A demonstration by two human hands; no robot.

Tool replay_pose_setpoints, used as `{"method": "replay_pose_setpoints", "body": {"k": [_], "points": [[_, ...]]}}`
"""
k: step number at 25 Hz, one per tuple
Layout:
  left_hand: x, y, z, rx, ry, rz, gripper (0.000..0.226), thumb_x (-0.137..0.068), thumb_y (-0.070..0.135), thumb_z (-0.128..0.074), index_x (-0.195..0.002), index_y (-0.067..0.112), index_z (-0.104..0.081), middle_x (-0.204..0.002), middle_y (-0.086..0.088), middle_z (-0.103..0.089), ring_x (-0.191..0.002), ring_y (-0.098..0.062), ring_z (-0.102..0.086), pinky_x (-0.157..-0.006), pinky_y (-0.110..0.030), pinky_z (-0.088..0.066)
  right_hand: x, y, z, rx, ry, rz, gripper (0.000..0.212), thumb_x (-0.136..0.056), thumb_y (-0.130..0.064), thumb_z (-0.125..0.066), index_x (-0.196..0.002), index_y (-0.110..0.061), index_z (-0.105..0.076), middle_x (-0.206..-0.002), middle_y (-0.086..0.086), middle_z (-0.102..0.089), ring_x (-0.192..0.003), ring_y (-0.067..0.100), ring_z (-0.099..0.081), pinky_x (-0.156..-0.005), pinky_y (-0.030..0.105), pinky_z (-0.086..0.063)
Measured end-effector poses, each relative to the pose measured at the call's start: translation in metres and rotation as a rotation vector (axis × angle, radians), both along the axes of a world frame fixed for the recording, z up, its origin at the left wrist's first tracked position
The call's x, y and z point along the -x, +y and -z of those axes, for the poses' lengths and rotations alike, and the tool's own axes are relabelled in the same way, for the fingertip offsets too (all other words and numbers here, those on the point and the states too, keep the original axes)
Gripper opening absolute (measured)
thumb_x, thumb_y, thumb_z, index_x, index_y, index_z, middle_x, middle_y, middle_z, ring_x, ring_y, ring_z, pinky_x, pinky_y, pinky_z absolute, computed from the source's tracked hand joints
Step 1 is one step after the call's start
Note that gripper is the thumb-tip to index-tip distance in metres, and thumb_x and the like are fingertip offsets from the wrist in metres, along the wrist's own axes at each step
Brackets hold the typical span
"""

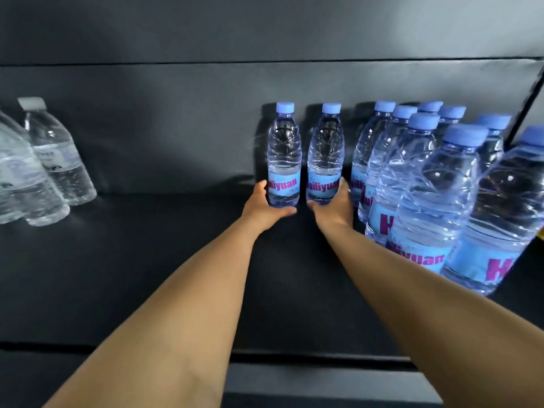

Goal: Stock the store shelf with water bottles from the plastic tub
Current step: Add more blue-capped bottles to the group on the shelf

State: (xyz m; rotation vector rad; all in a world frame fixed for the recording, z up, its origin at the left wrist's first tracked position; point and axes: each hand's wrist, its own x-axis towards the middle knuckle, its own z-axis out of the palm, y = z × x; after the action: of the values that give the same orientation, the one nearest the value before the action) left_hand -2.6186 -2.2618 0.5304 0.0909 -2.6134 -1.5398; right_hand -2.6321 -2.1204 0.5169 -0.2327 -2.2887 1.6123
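Two clear water bottles with blue caps and blue labels stand upright at the back of the dark shelf (147, 260). My left hand (265, 207) grips the base of the left bottle (284, 154). My right hand (335, 206) grips the base of the right bottle (325, 157). Both bottles sit side by side near the shelf's back wall, a small gap between them. Just to their right stands a block of several matching blue-capped bottles (426, 187). The plastic tub is out of view.
At the far left of the shelf stand clear bottles with white caps (56, 151). The shelf's front edge (294, 357) runs under my forearms. A dark upright post (527, 104) borders the shelf on the right.
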Motion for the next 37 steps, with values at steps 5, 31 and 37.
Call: {"method": "replay_pose_setpoints", "body": {"k": [5,31,37], "points": [[-0.06,-0.017,-0.039,0.754,0.033,0.148,0.087,-0.078,0.039,-0.073,-0.148,0.023,-0.023,-0.152,-0.005,-0.029,-0.143,-0.023,-0.022,-0.114,-0.037,-0.026,-0.063,0.003,-0.034,-0.515,-0.108,-0.202,0.072,-0.086,-0.021,-0.066,-0.144,-0.011,-0.025,-0.149,0.012,-0.025,-0.139,0.03,-0.023,-0.113,0.038,-0.027],[-0.544,0.089,0.051,1.213,0.126,0.353,0.084,-0.082,0.042,-0.067,-0.148,0.022,-0.019,-0.157,-0.013,-0.009,-0.147,-0.029,-0.001,-0.117,-0.044,-0.016,-0.614,0.178,0.037,-1.287,-0.204,-0.163,0.088,-0.082,-0.047,-0.065,-0.149,-0.023,-0.013,-0.159,0.009,-0.005,-0.148,0.028,0.002,-0.118,0.044,-0.012],[-0.561,0.181,0.213,1.075,-0.045,0.516,0.084,-0.081,0.038,-0.069,-0.148,0.019,-0.021,-0.155,-0.015,-0.013,-0.146,-0.031,-0.007,-0.116,-0.04,-0.018,-0.641,0.275,0.191,-1.154,-0.436,-0.232,0.092,-0.079,-0.047,-0.067,-0.15,-0.026,-0.012,-0.159,0.007,-0.008,-0.147,0.027,-0.001,-0.117,0.043,-0.013]]}}
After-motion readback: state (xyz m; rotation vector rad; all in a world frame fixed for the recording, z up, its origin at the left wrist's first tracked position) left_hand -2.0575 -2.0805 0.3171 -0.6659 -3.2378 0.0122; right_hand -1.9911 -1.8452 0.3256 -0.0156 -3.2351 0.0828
